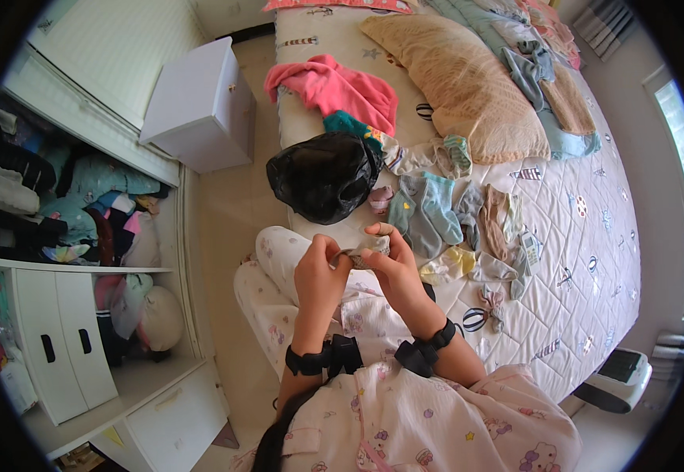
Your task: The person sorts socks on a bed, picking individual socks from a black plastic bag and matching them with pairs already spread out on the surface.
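Both hands are raised over my lap, close together, with a small grey-beige sock [367,252] bunched between them. My left hand [320,269] pinches its left end, and my right hand [397,267] grips the right end with thumb and fingers. Part of the sock is hidden by the fingers. Just beyond them on the bed lie several loose socks: blue-grey socks [434,211], a brown sock [496,216], a yellow-and-white sock [450,266] and a knotted pinkish-grey sock bundle [493,305]. A black plastic bag [318,177] stands at the bed's edge, beyond my left hand.
A pink garment [350,90] and a tan pillow [468,90] lie farther up the quilted bed [570,275]. To the left stand a white bedside cabinet [189,106] and an open wardrobe [173,271] stuffed with clothes. A white-and-black appliance [621,381] is at the right.
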`<state>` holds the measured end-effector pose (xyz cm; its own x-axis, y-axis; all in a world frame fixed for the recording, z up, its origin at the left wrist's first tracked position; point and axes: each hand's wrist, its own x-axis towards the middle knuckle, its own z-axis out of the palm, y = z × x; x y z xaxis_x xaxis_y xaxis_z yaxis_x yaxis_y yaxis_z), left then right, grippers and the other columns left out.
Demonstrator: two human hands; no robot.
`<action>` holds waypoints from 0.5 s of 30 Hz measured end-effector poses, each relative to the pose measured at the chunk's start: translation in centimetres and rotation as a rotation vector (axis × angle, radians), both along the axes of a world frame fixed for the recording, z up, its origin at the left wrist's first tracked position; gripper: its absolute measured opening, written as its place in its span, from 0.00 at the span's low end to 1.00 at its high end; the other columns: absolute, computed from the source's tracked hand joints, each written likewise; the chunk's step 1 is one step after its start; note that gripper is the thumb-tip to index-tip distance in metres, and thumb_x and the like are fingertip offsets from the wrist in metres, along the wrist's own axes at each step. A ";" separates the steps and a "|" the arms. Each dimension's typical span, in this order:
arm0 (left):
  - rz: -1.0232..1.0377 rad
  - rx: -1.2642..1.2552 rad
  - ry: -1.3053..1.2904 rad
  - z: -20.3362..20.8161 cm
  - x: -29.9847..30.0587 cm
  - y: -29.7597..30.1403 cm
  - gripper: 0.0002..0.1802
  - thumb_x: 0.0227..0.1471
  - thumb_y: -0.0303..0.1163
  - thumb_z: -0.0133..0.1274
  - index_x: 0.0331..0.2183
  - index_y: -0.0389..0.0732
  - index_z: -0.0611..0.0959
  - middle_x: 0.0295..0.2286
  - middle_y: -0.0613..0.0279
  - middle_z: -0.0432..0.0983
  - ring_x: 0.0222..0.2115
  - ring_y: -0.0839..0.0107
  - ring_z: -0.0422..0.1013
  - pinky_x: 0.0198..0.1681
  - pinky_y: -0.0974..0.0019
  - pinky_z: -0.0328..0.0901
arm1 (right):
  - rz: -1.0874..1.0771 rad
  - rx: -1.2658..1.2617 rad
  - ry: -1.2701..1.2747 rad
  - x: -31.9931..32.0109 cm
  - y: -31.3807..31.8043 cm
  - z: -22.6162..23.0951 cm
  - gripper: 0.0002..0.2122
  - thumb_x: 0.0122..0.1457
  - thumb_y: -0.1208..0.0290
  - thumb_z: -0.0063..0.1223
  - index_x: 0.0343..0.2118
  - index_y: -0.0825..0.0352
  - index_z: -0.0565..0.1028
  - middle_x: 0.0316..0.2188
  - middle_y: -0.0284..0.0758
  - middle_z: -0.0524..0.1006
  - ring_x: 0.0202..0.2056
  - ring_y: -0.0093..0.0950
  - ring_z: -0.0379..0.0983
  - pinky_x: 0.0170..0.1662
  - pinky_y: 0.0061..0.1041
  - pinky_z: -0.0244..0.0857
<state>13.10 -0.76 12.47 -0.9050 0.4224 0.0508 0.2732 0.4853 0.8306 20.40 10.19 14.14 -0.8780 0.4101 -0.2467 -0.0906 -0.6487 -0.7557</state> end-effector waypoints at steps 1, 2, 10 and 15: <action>0.004 -0.002 -0.003 -0.4 -0.2 -0.3 0.08 0.42 0.28 0.54 0.26 0.39 0.71 0.18 0.57 0.71 0.19 0.65 0.69 0.23 0.65 0.63 | 0.005 -0.076 0.005 -0.1 0.0 0.1 0.15 0.52 0.81 0.48 0.43 0.66 0.63 0.33 0.32 0.71 0.35 0.20 0.69 0.40 0.20 0.64; 0.004 -0.028 0.017 -1.1 -0.4 -0.6 0.08 0.42 0.28 0.54 0.26 0.40 0.71 0.19 0.57 0.71 0.20 0.64 0.70 0.24 0.65 0.63 | -0.001 -0.152 0.022 0.2 0.2 0.0 0.14 0.53 0.79 0.48 0.43 0.65 0.64 0.32 0.31 0.71 0.33 0.20 0.70 0.37 0.20 0.64; -0.035 0.524 -0.616 -1.3 -0.3 -1.5 0.09 0.50 0.32 0.50 0.30 0.35 0.73 0.21 0.67 0.69 0.23 0.81 0.65 0.27 0.76 0.61 | 0.024 -0.060 0.016 -0.2 0.8 0.3 0.13 0.55 0.77 0.47 0.44 0.64 0.64 0.32 0.32 0.71 0.34 0.20 0.69 0.37 0.20 0.64; -0.187 0.434 -0.657 -1.6 0.4 -0.9 0.08 0.48 0.30 0.50 0.29 0.34 0.74 0.20 0.67 0.70 0.22 0.81 0.65 0.27 0.77 0.60 | 0.073 -0.157 0.090 0.3 0.8 -0.2 0.13 0.61 0.64 0.38 0.42 0.66 0.67 0.33 0.32 0.72 0.36 0.22 0.68 0.41 0.23 0.61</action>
